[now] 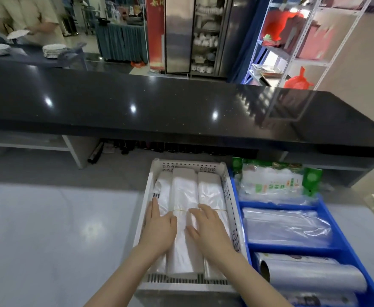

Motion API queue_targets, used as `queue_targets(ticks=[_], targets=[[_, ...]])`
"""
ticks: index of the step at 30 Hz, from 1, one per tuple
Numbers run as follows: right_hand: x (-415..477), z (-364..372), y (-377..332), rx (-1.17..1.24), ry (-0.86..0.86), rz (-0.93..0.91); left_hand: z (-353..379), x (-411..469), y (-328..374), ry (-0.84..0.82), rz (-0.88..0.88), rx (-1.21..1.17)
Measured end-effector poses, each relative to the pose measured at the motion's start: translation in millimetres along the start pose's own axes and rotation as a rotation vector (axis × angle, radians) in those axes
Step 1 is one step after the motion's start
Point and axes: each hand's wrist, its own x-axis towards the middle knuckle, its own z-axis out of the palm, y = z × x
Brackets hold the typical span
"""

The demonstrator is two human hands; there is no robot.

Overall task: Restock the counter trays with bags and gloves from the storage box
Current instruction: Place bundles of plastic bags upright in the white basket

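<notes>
A white perforated tray [230, 196] on the grey counter holds three bundles of white plastic bags [185, 191] laid side by side, bound with a rubber band. My left hand [160, 224] lies flat on the left bundle, fingers apart. My right hand [208, 227] lies flat across the middle and right bundles. Neither hand grips anything. To the right, a blue divided tray [332, 220] holds a green-labelled pack of gloves [274, 180] at the far end, clear plastic bags [288, 227] in the middle and a roll of clear bags [310, 275] at the near end.
A raised black glossy counter [159, 107] runs across behind the trays. Stacks of white plates [53, 50] stand at its far left, where another person stands. White metal shelving [303, 45] with red bags is at the back right.
</notes>
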Motion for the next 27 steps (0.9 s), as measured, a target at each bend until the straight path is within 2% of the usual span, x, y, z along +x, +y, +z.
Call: queue_targets(ticks=[5, 9, 13, 16, 20, 27], targets=[[-9.1, 10.9, 8.3, -0.027, -0.062, -0.015, -12.6, 2.7, 4.6, -0.018, -0.072, -0.138], [-11.5, 8.8, 11.9, -0.013, -0.072, -0.014, -16.6, 4.5, 11.4, 0.016, -0.073, -0.110], [-14.3, 9.2, 14.1, 0.000, -0.073, -0.017, -11.3, 3.7, 13.2, 0.084, -0.177, -0.155], [-15.9, 8.9, 16.4, -0.011, -0.073, -0.024, -9.3, 5.7, 12.7, 0.120, -0.204, -0.259], [-17.6, 8.2, 17.2, -0.003, -0.060, -0.021, -8.6, 7.0, 8.4, 0.066, -0.310, -0.407], [-21.4, 15.1, 19.7, -0.055, -0.112, -0.080, -0.4, 0.9, 9.8, 0.107, -0.127, -0.262]])
